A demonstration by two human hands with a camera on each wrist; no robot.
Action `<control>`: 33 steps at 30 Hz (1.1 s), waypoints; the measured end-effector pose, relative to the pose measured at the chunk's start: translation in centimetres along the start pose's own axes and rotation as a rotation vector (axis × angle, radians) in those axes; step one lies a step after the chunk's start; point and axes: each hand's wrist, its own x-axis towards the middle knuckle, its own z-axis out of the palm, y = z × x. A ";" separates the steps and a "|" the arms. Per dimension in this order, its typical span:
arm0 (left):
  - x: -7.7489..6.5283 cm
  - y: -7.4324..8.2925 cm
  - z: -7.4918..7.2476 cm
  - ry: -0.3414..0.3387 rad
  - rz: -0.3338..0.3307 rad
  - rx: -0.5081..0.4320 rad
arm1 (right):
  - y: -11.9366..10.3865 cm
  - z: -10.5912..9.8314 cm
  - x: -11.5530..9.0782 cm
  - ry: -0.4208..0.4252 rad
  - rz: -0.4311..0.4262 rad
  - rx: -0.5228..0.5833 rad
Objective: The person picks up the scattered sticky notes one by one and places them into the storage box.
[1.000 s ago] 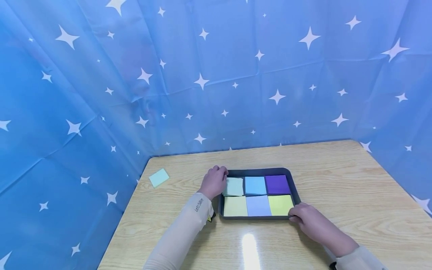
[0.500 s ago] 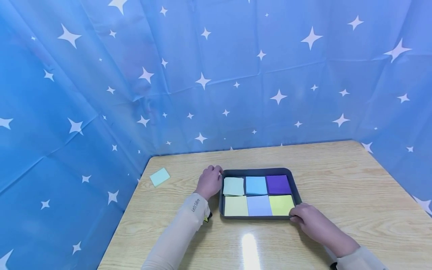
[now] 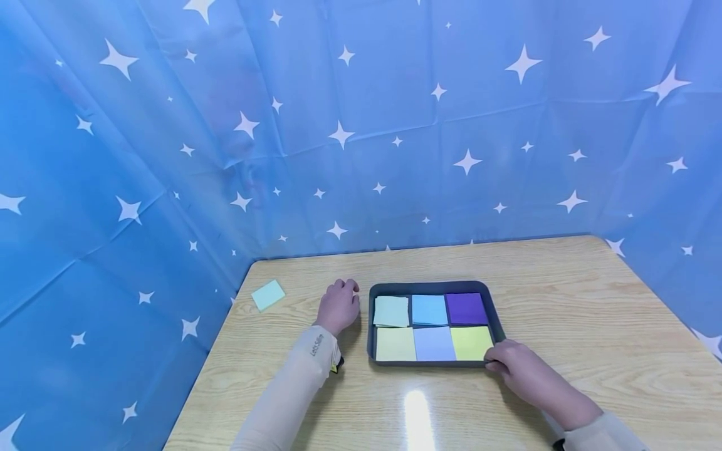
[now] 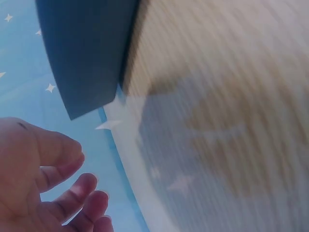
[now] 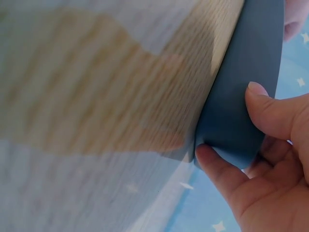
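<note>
A dark grey tray (image 3: 429, 364) lies on the table with stacks of square paper notes in two rows. The back row has pale green notes (image 3: 392, 311), light blue notes (image 3: 429, 309) and purple notes (image 3: 466, 308). In front lie cream notes (image 3: 395, 344), lavender notes (image 3: 434, 344) and yellow-green notes (image 3: 471, 342). My left hand (image 3: 339, 307) hovers left of the tray, apart from it, its fingers loosely bent around nothing. At the front right corner my right hand (image 3: 516, 366) grips the tray; thumb and fingers curl round that corner in the right wrist view.
A pale mint note pad (image 3: 267, 295) lies by the table's left edge. The wooden table (image 3: 592, 313) ends at a blue curtain (image 3: 395, 156) with white stars behind and at both sides.
My left hand has come off the tray's left wall and moved left, away from it. The right hand stays at the front right corner. The tray has not visibly moved on the table.
</note>
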 end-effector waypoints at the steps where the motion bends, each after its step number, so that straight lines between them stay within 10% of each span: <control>1: -0.1 -0.1 -0.1 -0.001 -0.005 0.001 | 0.0 0.0 0.0 0.001 0.000 0.001; 33: -0.1 -10.3 -2.5 -0.020 -0.299 -0.079 | -0.1 0.1 0.2 0.005 0.003 -0.017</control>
